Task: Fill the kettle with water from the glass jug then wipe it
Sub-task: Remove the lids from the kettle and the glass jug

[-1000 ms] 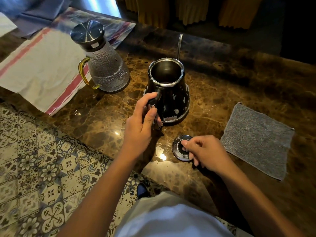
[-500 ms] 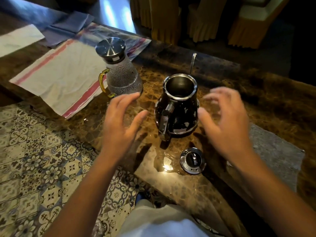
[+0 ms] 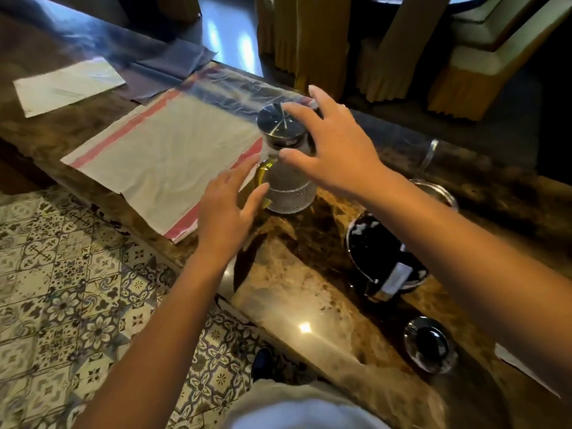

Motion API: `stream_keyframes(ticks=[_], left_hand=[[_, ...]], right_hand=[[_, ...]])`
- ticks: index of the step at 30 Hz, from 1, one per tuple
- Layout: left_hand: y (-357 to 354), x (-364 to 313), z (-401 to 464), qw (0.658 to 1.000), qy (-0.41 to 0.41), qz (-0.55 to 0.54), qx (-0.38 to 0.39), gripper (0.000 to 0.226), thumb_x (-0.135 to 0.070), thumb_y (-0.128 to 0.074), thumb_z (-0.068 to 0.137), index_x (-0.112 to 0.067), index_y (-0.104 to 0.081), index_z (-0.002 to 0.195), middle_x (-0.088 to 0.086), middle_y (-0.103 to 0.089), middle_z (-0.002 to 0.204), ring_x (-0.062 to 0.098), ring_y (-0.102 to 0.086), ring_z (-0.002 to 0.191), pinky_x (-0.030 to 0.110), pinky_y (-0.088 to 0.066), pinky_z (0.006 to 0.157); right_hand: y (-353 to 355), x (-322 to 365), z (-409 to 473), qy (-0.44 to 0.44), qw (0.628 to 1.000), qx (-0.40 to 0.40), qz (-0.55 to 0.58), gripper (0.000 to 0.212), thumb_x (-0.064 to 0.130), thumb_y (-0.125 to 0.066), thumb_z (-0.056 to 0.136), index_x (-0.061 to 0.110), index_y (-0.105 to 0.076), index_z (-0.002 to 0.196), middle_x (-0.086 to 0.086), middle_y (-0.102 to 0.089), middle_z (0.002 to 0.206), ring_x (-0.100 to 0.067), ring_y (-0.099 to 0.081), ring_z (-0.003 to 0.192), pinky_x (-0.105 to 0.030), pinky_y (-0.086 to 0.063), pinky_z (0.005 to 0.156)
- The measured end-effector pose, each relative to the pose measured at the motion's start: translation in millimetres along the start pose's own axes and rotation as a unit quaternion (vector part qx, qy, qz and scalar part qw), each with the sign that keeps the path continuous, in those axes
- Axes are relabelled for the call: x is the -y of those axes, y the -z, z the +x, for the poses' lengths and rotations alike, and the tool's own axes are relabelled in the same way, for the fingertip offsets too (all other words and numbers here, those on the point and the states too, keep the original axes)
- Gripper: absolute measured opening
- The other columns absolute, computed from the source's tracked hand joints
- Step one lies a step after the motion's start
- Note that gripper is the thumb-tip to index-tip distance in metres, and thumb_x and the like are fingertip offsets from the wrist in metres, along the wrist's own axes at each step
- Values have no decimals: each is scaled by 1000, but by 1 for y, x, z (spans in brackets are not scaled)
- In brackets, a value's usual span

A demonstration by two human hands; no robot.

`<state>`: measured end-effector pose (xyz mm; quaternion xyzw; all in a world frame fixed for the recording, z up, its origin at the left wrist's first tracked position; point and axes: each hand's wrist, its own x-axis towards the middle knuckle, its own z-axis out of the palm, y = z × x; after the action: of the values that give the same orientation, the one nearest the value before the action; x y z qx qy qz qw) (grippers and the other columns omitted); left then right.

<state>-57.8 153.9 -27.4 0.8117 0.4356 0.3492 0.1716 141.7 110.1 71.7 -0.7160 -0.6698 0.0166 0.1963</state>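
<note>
Both hands have swung over from the kettle to the glass jug since half a second back, and the view has panned left with them. The right hand (image 3: 332, 150) is spread wide over the jug's steel lid (image 3: 280, 125), fingers straight, thumb in front of the neck; can't tell if it's actually touching yet. The left hand (image 3: 227, 209) is open too, fingers reaching toward the yellow handle (image 3: 263, 173), just beside it, nothing in its grip.

The glass jug (image 3: 289, 187) stands upright on the marble worktop (image 3: 309, 274), right at the edge of a white tea towel with red stripes (image 3: 167, 156). The black kettle (image 3: 383, 252) sits to the right, partly hidden behind the right forearm, its mouth open. The kettle lid (image 3: 430, 343) lies flat on the worktop nearer the person, apart from the kettle. A white sheet of paper (image 3: 68, 86) lies further left on the worktop.
</note>
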Motion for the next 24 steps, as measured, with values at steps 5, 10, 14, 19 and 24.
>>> stream_keyframes(ticks=[5, 10, 14, 19, 24], left_hand=[[-13, 19, 20, 997, -24, -69, 3, 36, -29, -56, 105, -23, -62, 141, -1, -75, 120, 16, -70, 101, 27, -51, 75], [-21, 34, 23, 994, -44, -104, 16, 35, -29, -52, 107, -21, -61, 139, 0, -75, 96, 13, -67, 76, 31, -51, 62], [-21, 46, 28, 982, -74, -163, 57, 34, -33, -48, 108, -30, -48, 142, 0, -75, 94, 17, -72, 76, 42, -58, 66], [-31, 49, 29, 980, -83, -168, 67, 34, -35, -41, 109, -25, -42, 142, 1, -68, 83, 19, -65, 68, 47, -53, 57], [-35, 49, 27, 983, -65, -171, 15, 35, -36, -49, 108, -22, -55, 140, 1, -68, 81, 17, -64, 66, 44, -54, 57]], right_hand=[[-31, 21, 54, -33, 995, -4, -90, 71, 68, -52, 95, 39, -38, 158, -9, -24, 171, -37, -27, 154, -60, -30, 119], [-47, 27, 73, -40, 989, 2, -140, 64, 65, -46, 97, 38, -41, 155, -7, -41, 162, -35, -38, 146, -53, -39, 111], [-56, 27, 75, -70, 986, -23, -152, 61, 64, -46, 99, 37, -42, 153, -8, -46, 158, -36, -45, 140, -47, -49, 100], [-65, 29, 72, -81, 981, -62, -168, 61, 66, -46, 98, 36, -45, 151, -10, -50, 151, -34, -49, 133, -40, -52, 89], [-70, 27, 74, -95, 979, -73, -168, 65, 72, -47, 96, 34, -48, 149, -12, -52, 145, -34, -50, 128, -40, -51, 89]])
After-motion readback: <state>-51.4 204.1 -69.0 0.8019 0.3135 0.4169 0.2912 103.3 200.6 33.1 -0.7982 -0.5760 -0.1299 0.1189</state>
